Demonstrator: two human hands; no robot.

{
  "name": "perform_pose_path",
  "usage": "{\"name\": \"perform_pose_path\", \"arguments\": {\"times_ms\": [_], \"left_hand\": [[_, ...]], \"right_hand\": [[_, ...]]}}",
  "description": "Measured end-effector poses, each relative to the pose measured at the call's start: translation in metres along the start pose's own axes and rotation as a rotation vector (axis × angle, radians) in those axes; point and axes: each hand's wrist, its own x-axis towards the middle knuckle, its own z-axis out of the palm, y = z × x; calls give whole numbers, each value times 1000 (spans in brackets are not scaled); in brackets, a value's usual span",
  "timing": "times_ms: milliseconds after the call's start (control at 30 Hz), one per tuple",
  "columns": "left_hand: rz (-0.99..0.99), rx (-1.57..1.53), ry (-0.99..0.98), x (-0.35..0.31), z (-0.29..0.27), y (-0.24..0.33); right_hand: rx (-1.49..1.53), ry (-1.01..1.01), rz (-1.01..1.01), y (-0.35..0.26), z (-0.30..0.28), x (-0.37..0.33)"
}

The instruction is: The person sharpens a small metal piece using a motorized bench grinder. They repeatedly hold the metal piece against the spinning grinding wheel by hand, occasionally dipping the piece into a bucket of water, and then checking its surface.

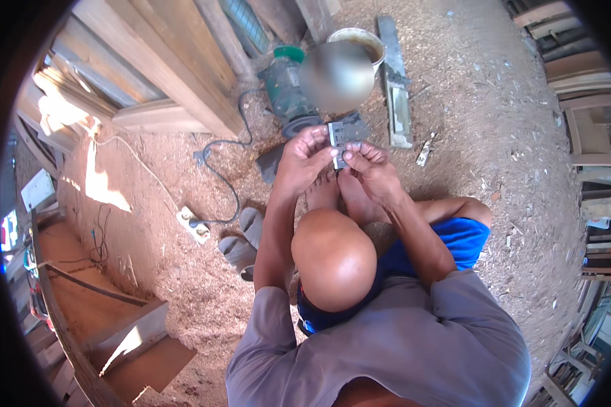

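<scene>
Between my hands is a small, flat, silvery metal plate (337, 138) with dark slots along it, resembling a planer blade. My left hand (307, 157) grips its left side, thumb on the face. On its right side, my right hand (373, 168) pinches the lower part between thumb and fingers. The plate is held above my bare feet (324, 193). Just beyond my hands lies a green bench grinder (282, 88) with a dark round wheel (301, 126). Dark flat pieces lie partly hidden behind my hands.
A whitish bucket (379, 46) stands past the grinder, partly behind a blurred patch. Long boards (397, 112) lie to its right. A dark cable runs to a white power strip (193, 225) near grey sandals (239, 251). Timber (163, 61) leans at upper left; wooden frames (594, 129) line the right.
</scene>
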Motion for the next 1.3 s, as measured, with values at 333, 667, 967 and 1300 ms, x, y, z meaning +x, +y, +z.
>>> {"name": "perform_pose_path", "arguments": {"times_ms": [333,667,967,1300], "left_hand": [[-27,-263,-417,18,34,27],[-84,-530,-456,13,43,7],[-49,-593,-445,9,34,3],[-57,-656,-424,7,31,1]], "right_hand": [[217,-90,-82,-55,5,-31],[208,-136,-13,-42,11,-37],[235,-110,29,-39,24,-37],[216,-109,50,-37,26,-35]]}}
